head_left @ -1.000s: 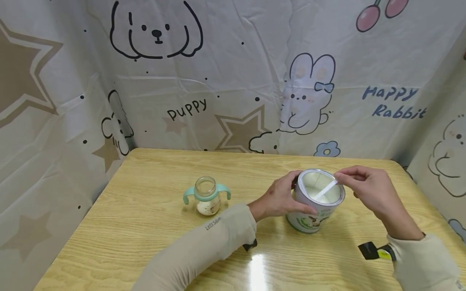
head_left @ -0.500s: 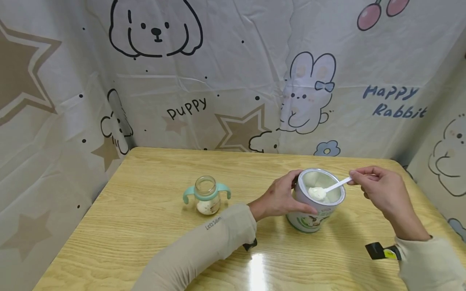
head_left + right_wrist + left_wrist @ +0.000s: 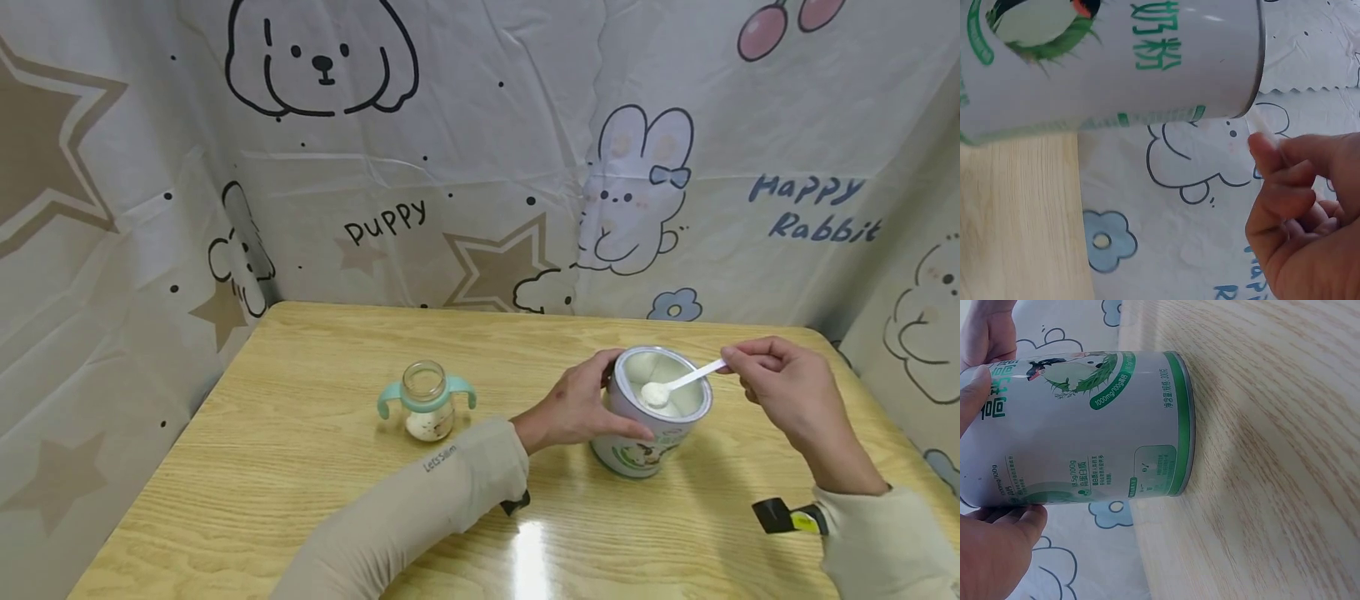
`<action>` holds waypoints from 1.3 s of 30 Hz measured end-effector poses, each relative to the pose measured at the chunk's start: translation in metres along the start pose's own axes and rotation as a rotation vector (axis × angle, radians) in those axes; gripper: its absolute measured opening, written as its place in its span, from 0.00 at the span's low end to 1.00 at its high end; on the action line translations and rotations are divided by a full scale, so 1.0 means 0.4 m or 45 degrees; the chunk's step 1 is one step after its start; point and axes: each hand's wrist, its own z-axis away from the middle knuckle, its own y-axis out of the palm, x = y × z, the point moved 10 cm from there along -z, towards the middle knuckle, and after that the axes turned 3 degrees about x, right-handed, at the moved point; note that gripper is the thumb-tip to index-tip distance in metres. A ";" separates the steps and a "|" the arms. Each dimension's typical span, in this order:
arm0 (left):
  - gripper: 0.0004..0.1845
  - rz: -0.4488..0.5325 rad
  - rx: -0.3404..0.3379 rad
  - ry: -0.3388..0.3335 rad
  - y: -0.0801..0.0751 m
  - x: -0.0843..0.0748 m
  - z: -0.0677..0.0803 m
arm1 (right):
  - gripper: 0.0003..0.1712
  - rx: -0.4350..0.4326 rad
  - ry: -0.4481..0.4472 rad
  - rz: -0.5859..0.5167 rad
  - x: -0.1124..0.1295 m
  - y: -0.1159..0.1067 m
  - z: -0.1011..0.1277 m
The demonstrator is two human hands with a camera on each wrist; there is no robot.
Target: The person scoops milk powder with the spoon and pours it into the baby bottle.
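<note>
The left hand (image 3: 573, 408) grasps the tin (image 3: 654, 417) by its side. The right hand (image 3: 780, 392) pinches a scoop (image 3: 678, 385) of powder over the tin's mouth. A bottle (image 3: 426, 402) stands left of the tin, well apart.

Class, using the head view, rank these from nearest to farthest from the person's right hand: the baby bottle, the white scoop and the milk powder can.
1. White scoop: pinched by its handle in the right hand, bowl over the can's mouth.
2. Milk powder can: just left of that hand, gripped by the left hand.
3. Baby bottle: far to the left, standing alone on the table.
</note>
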 end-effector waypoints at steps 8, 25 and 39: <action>0.51 -0.002 -0.005 -0.015 -0.004 0.002 0.000 | 0.26 -0.002 -0.007 0.022 0.004 0.004 -0.007; 0.55 0.046 0.006 -0.052 -0.053 -0.003 0.036 | 0.17 0.043 0.062 -0.222 0.012 -0.018 -0.021; 0.53 0.086 -0.011 -0.064 -0.123 0.009 0.084 | 0.13 0.024 0.097 -0.519 0.040 -0.017 -0.023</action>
